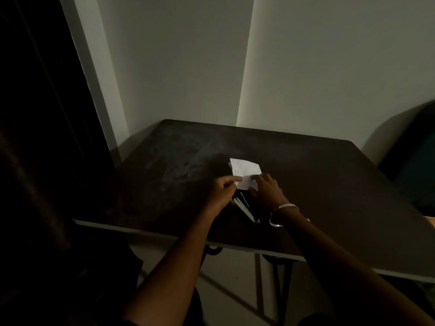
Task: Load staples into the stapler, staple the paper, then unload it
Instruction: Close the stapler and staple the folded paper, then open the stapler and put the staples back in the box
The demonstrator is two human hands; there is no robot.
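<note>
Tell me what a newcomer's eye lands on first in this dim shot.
The white folded paper stands out brightest, near the middle of the dark table. Both hands meet at its near edge: the left hand pinches it from the left, and the right hand rests on its right side. Just below the hands lies the stapler, and a pale bangle circles the right wrist.
</note>
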